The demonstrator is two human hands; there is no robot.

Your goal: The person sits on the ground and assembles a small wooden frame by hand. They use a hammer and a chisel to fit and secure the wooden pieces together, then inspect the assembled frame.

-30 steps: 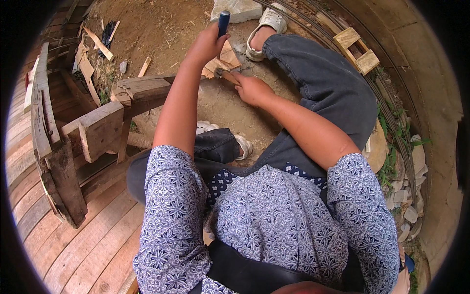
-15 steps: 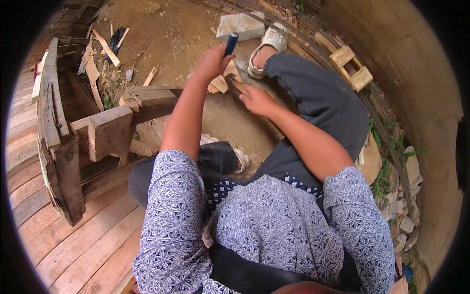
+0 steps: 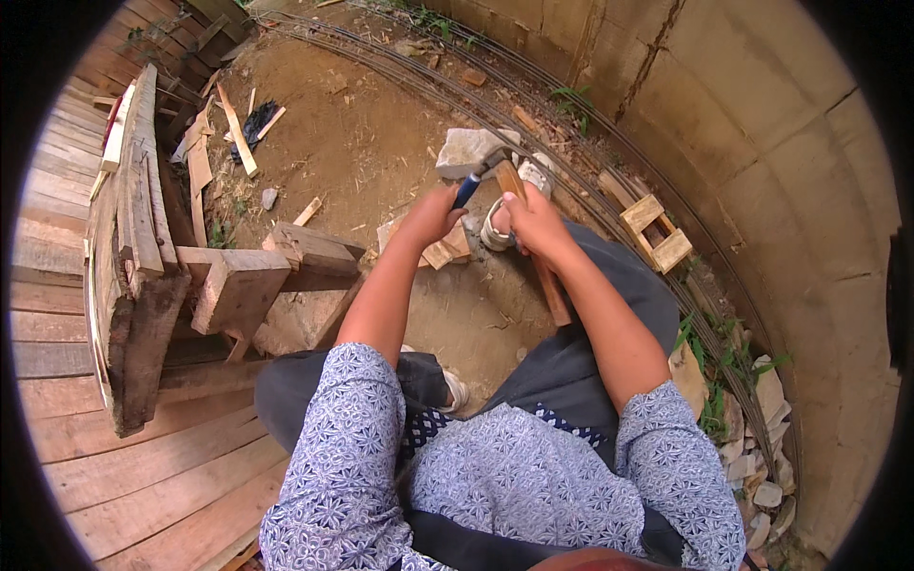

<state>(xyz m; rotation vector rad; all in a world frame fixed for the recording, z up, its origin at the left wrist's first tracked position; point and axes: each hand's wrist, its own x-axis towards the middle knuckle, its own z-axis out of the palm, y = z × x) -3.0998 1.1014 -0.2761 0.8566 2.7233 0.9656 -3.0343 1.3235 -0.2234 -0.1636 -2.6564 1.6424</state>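
Note:
My left hand [image 3: 433, 219] is closed around a chisel [image 3: 466, 191] with a blue handle and a metal-capped end tilted up to the right. The chisel's blade is hidden below my fist. In my right hand [image 3: 538, 226] is a hammer [image 3: 549, 285], gripped partway along its wooden handle. The dark hammer head is right by the chisel's capped end; whether they touch I cannot tell. Just below my left hand, a pale wood piece [image 3: 449, 249] lies on the ground, partly covered by the hand.
A rough pale stone block [image 3: 466, 150] lies beyond my hands, beside my shoe [image 3: 538, 171]. Left of me stands a heavy timber frame [image 3: 243, 285] on planks [image 3: 190, 447]. A small wooden frame [image 3: 657, 233] sits at right, near long metal rods [image 3: 400, 67] and a wall [image 3: 762, 143].
My right hand has lifted the hammer forward and up, its head now at the chisel's end. My left hand and the chisel sit lower in view, with the chisel leaning more to the right.

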